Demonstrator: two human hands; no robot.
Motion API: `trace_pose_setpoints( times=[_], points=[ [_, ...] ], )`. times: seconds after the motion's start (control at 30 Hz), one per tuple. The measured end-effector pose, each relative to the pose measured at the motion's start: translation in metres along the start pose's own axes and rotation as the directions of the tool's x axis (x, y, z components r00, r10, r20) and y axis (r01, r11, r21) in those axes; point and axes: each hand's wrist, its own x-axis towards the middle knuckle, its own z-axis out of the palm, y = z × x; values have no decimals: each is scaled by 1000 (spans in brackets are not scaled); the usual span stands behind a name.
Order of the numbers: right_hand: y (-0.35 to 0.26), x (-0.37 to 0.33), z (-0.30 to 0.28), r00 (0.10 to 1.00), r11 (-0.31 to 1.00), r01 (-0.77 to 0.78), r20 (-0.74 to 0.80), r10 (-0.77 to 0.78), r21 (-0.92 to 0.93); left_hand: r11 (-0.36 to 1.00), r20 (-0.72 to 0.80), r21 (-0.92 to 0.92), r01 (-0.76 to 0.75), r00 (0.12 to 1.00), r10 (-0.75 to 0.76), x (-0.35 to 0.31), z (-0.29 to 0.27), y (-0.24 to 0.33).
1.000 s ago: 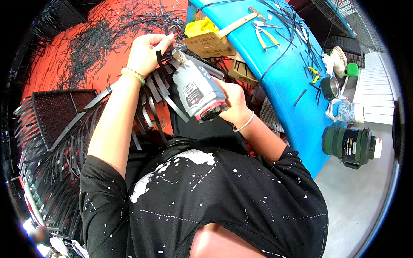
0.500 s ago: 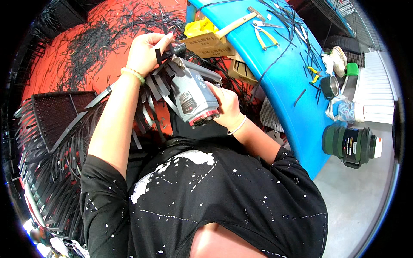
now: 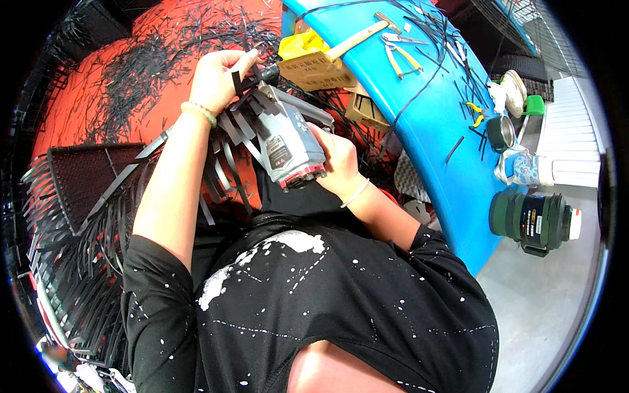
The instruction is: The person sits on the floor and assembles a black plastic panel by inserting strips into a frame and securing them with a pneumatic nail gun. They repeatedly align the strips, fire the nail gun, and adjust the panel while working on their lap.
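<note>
My left hand is closed, thumb and fingertips pinching a flat black strip that stands up past them. More black strips hang down beside the wrist. My right hand wraps the far side of a grey and red power nail gun, probably gripping its handle, which is hidden. The gun's nose points up and away, close to the left fingertips and the strips. Whether the nose touches a strip or frame cannot be made out.
Left of my arm is a black woven panel with many loose strip ends. Black scraps litter the red floor. A blue table on the right bears a hammer, pliers, a metal cup and a green flask. Cardboard boxes adjoin it.
The nail gun and my right hand have shifted slightly left. My left hand keeps its pinch on the strip and has barely moved.
</note>
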Motion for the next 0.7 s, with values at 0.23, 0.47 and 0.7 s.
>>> trace_pose_setpoints(
  times=[0.23, 0.47, 0.7],
  points=[
    [1, 1, 5, 1000, 999, -13, -14, 13, -42, 998, 3, -57, 15, 1000, -15, 6, -4, -8],
    [0, 4, 9, 999, 999, -15, -51, 13, -39, 998, 9, -59, 22, 1000, -22, 8, -5, -7],
    [9, 1, 6, 999, 1000, 1, -50, 0, 26, 998, 38, -56, -20, 999, 23, 6, -6, -6]
  ],
)
